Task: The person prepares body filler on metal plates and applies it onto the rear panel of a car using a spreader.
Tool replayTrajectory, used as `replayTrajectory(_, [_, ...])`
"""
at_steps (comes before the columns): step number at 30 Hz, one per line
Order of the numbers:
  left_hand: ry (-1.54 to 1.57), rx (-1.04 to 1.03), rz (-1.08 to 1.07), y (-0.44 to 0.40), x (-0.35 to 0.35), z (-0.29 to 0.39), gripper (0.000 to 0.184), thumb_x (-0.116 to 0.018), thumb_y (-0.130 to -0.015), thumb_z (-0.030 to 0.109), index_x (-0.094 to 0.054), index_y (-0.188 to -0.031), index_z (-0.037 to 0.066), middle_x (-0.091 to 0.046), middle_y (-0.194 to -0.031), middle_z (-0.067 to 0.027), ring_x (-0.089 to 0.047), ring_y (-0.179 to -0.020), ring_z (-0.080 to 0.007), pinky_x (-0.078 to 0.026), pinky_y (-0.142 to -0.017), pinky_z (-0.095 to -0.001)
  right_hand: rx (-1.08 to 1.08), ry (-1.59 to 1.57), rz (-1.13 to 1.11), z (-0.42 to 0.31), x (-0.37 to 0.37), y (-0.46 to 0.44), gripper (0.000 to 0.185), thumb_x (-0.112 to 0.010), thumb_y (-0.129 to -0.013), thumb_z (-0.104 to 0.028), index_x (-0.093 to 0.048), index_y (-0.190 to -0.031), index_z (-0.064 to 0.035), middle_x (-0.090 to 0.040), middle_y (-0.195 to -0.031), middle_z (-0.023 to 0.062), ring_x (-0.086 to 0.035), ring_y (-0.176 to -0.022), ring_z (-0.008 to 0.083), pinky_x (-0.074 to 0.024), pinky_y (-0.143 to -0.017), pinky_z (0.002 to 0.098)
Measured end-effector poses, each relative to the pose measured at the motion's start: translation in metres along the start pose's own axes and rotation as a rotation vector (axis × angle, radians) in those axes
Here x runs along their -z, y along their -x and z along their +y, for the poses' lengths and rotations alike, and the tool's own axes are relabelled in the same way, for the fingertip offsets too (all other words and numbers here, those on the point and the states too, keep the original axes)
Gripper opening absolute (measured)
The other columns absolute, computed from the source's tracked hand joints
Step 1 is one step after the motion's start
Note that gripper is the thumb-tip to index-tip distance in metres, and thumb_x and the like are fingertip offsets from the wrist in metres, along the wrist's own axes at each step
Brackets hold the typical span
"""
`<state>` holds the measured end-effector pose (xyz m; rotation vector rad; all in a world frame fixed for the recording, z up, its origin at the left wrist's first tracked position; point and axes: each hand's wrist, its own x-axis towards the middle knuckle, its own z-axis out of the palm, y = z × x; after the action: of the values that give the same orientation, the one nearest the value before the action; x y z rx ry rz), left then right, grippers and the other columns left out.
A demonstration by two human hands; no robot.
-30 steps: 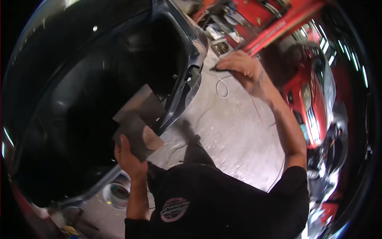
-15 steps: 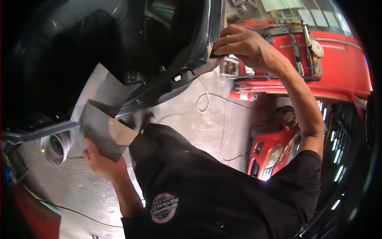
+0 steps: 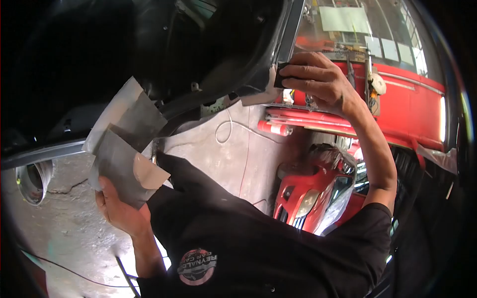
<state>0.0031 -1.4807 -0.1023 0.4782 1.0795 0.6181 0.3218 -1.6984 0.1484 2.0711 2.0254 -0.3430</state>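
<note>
Floor (image 3: pixel 74 218): we see grey, blotched concrete, bright in places.
Bucket (image 3: pixel 48 171): white, at our far left.
White cord (image 3: pixel 216 133): we see one loose loop.
Red cord (image 3: pixel 244 169): thin, just right of that loop.
Dark cord (image 3: pixel 74 272): we trace it across the lower left.

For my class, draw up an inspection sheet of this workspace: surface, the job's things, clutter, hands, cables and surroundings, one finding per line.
Surface: dark bodywork, with a pale patch at its edge.
Job's things: overlapping grey sheets, one showing a tan corner; a dark pad.
Clutter: a whitish bucket-like container on the grey floor.
Hands: left hand grips the grey sheets; right hand holds the dark pad at the bodywork's edge.
Cables: a pale looped cord and a dark cable.
Surroundings: a red vehicle with its headlight showing; a red cylinder.
</note>
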Motion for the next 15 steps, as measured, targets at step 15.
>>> replayTrajectory(15, [0.029,-0.040,0.073,0.019,-0.005,-0.042,0.042,-0.064,-0.104,0.029,-0.055,-0.124,-0.007,-0.062,-0.128,-0.0167,-0.063,-0.118,-0.0279,-0.051,-0.103,-0.0447,0.037,-0.039,-0.004,0.010,-0.001,-0.005,0.037,-0.073,-0.065,-0.003,-0.073,-0.102,-0.0025,-0.072,-0.109,0.0074,-0.062,-0.108,0.0326,-0.0533,-0.090,0.0464])
